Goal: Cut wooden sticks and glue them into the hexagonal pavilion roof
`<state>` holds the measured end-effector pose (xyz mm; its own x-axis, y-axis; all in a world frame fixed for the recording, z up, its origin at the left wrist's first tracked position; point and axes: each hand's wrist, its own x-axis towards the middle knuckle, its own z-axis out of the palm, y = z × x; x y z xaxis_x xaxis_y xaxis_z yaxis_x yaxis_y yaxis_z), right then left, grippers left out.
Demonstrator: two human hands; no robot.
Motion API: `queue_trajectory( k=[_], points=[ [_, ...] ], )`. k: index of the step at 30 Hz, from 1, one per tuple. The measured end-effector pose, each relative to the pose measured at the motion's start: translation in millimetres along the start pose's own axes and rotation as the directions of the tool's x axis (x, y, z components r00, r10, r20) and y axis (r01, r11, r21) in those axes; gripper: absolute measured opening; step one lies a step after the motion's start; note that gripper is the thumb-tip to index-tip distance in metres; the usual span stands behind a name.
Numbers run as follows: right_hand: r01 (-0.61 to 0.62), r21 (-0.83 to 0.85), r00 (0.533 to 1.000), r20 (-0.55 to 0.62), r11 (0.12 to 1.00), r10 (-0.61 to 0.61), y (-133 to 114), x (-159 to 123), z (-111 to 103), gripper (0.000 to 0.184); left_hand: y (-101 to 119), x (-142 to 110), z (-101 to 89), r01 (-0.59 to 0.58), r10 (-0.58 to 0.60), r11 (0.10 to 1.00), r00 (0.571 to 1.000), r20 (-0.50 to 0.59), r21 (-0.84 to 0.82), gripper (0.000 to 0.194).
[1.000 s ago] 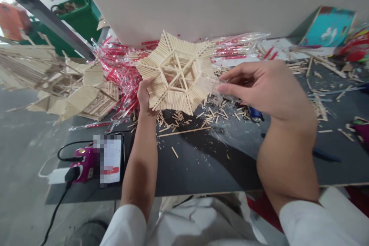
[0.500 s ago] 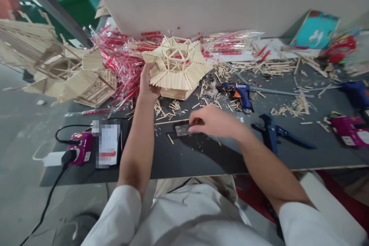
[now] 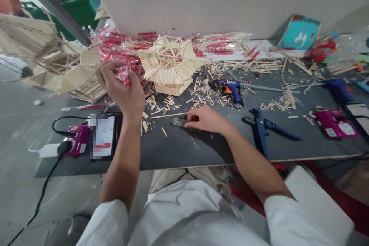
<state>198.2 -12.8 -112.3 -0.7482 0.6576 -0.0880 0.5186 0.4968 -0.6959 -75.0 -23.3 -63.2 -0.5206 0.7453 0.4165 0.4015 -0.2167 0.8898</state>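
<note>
My left hand (image 3: 123, 90) is raised with its fingers curled but apart, and nothing shows between them. It is left of the model pavilion (image 3: 168, 75), built of thin wooden sticks, which stands upright on the dark table. Low over the table, my right hand (image 3: 206, 119) pinches one end of a small flat greyish, see-through plate (image 3: 179, 122). A long thin stick (image 3: 168, 115) lies just behind this plate, and a short stick (image 3: 164, 132) lies in front of it.
Right of the model lie a blue glue gun (image 3: 234, 90) and a blue cutter (image 3: 261, 130). A phone (image 3: 103, 138) and a purple power block (image 3: 77, 142) sit at the left. A larger stick model (image 3: 69, 73) is behind them. Red-and-clear wrappers (image 3: 115, 42) and loose sticks (image 3: 279, 102) litter the table.
My left hand has let go of the stick model and moved left and nearer to me. My right hand stays at the flat plate. The whole view has shifted slightly.
</note>
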Motion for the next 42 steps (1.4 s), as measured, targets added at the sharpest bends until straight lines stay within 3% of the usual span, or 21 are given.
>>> queue_trajectory(
  k=[1, 2, 3, 4, 6, 9, 11, 13, 14, 16, 18, 20, 26, 31, 42],
  points=[
    [0.009, 0.040, 1.000, -0.011, 0.999, -0.009, 1, -1, -3, 0.022, 7, -17, -0.3, -0.134, 0.141, 0.987, 0.986, -0.083, 0.087, 0.016],
    [0.016, 0.089, 1.000, -0.027, 0.996, -0.014, 2, -2, -5, 0.023, 12, -34, 1.0, -0.227, 0.235, 0.963, 0.971, -0.038, 0.146, 0.011],
    [0.020, 0.141, 0.999, -0.045, 0.990, -0.014, 4, -2, -7, 0.024, 15, -48, 3.6, -0.279, 0.264, 0.949, 0.958, 0.110, 0.151, 0.012],
    [0.024, 0.194, 0.998, -0.063, 0.981, -0.012, 5, -2, -8, 0.026, 14, -61, 7.3, -0.326, 0.278, 0.936, 0.918, 0.284, 0.135, 0.011],
    [0.023, 0.282, 0.995, -0.101, 0.959, 0.006, 8, -2, -8, 0.030, 5, -77, 16.5, -0.364, 0.250, 0.920, 0.831, 0.496, 0.146, 0.013],
    [-0.014, 0.350, 0.988, -0.137, 0.937, 0.066, 13, 0, -6, 0.039, -19, -85, 29.5, -0.183, 0.060, 0.975, 0.760, 0.647, 0.126, 0.028],
    [-0.033, 0.325, 0.983, -0.159, 0.945, 0.089, 14, 1, -6, 0.042, -34, -85, 34.4, 0.128, -0.127, 0.990, 0.695, 0.708, 0.052, 0.031],
    [-0.046, 0.198, 0.968, -0.235, 0.979, 0.093, 13, 2, -12, 0.042, -43, -84, 35.6, 0.328, -0.209, 0.944, 0.633, 0.745, -0.015, 0.033],
    [-0.064, 0.091, 0.954, -0.286, 0.994, 0.088, 12, 4, -16, 0.042, -45, -84, 35.0, 0.374, -0.218, 0.926, 0.618, 0.756, -0.039, 0.033],
    [-0.165, -0.197, 0.936, -0.339, 0.966, 0.090, 10, 13, -29, 0.042, -46, -84, 32.1, 0.390, -0.205, 0.919, 0.613, 0.763, -0.066, 0.034],
    [-0.276, -0.468, 0.942, -0.304, 0.839, 0.141, 8, 28, -42, 0.040, -44, -84, 28.7, 0.381, -0.194, 0.922, 0.604, 0.773, -0.066, 0.034],
    [-0.308, -0.577, 0.947, -0.265, 0.756, 0.184, 6, 46, -50, 0.038, -43, -84, 26.4, 0.372, -0.188, 0.926, 0.609, 0.771, -0.068, 0.034],
    [-0.243, -0.682, 0.970, -0.158, 0.690, 0.186, 6, 80, -43, 0.040, -46, -83, 23.7, 0.360, -0.189, 0.931, 0.617, 0.764, -0.060, 0.028],
    [-0.212, -0.745, 0.977, -0.138, 0.632, 0.164, 8, 81, -41, 0.045, -47, -83, 20.9, 0.305, -0.138, 0.949, 0.640, 0.756, -0.084, 0.027],
    [0.047, -0.820, 0.993, 0.098, 0.571, 0.059, 13, 82, -52, 0.041, -38, -84, 17.5, 0.186, -0.053, 0.979, 0.632, 0.773, -0.085, 0.025]
  ],
)
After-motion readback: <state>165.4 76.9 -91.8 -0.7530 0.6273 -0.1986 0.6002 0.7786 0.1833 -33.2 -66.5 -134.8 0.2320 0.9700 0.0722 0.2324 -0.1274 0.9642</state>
